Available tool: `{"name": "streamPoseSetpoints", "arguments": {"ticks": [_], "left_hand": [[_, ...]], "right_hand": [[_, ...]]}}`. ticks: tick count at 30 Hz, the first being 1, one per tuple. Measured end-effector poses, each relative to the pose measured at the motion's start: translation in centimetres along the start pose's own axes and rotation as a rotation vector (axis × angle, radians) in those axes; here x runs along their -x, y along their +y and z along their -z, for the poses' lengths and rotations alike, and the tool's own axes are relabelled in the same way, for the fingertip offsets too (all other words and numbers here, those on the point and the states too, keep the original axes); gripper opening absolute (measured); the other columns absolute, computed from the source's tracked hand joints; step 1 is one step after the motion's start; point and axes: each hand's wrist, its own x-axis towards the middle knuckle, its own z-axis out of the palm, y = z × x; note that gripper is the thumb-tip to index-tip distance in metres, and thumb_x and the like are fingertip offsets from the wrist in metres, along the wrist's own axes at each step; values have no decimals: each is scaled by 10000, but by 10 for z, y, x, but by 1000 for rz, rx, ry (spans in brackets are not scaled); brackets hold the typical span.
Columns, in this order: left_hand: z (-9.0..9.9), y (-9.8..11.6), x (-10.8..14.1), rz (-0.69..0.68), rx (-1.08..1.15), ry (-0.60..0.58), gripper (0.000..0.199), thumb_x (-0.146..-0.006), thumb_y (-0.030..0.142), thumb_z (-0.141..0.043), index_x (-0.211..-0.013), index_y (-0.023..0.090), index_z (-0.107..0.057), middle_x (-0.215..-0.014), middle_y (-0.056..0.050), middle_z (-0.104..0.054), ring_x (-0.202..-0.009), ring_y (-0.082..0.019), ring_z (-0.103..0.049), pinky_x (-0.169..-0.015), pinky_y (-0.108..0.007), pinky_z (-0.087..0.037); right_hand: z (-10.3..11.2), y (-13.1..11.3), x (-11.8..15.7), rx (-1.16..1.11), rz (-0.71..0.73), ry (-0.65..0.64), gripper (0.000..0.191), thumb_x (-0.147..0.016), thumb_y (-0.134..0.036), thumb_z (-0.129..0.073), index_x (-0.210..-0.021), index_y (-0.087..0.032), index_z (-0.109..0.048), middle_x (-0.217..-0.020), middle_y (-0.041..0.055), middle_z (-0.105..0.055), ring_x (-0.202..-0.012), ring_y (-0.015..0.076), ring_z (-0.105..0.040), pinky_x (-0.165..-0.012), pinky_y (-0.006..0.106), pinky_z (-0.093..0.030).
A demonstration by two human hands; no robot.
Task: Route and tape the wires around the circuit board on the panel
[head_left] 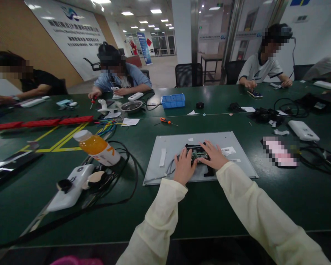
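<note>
At the near side of the grey panel [168, 141], I saw two pale sleeves [165, 206] reach in over the green tabletop [198, 209]. On the panel lay the circuit board [195, 151], partly hidden under both hands. The left hand [185, 166] covered its left end and the right hand [215, 156] its right, fingers parted and touching it; from my feed I couldn't tell whether either had it gripped. A black part [209, 171] showed beside the right hand, and a thin cable [169, 167] lay beside the left.

My worry was uneven pressure: if one hand pushed harder, I judged, the board could skid or flex. A left hand drawn back carelessly might catch the cable and tug whatever it served.

Left of the panel stood a juice bottle [99, 149] near a loop of black cord [134, 171]; a snagged cord could topple it, and a loose cap would mean a spill. Right of the panel lay a pink phone [280, 151]. Beyond the panel were an orange-handled screwdriver [167, 121], which a knock might roll, then a blue bin [173, 101] and, farther off, seated co-workers [121, 75].
</note>
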Motion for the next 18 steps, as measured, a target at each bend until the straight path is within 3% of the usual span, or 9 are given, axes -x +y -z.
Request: {"name": "streamPoseSetpoints", "arguments": {"ticks": [8, 18], "left_hand": [[-4, -3, -1, -8, -37, 25, 479, -933, 392, -319, -1360, 177, -355, -1460, -135, -338, -1369, -241, -271, -1089, -517, -237], [-4, -6, -3, 11, -16, 29, 474, -935, 385, -306, -1346, 160, -378, -1460, -125, -347, -1375, -235, -264, -1100, -530, -215]], "right_hand": [[-17, -2, -5, 61, 16, 66, 636, -888, -532, -380, -1446, -262, -241, -1515, 155, -201, -1393, 269, -192, -1085, 537, -167], [-19, 2, -6, -32, 20, 112, 697, -845, -555, -450, -1439, -236, -273, -1524, 123, -188, -1375, 273, -234, -1094, 471, -230]]}}
